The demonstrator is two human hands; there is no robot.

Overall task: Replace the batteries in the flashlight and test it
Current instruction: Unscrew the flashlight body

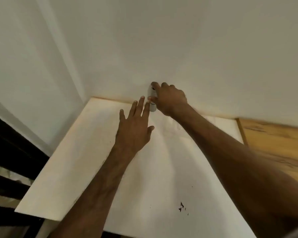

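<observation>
A small white cylindrical flashlight stands upright at the far edge of a white table top, close against the white wall. My right hand is wrapped around it from the right, the forefinger on its top end and the thumb on its side. My left hand hovers flat just left of the flashlight, fingers spread, the fingertips nearly touching it. Most of the flashlight body is hidden behind my right fingers. No batteries are visible.
The white wall rises directly behind the table. A wooden surface adjoins the table on the right. Dark furniture bars lie to the left below the table edge. Small dark specks mark the near table top.
</observation>
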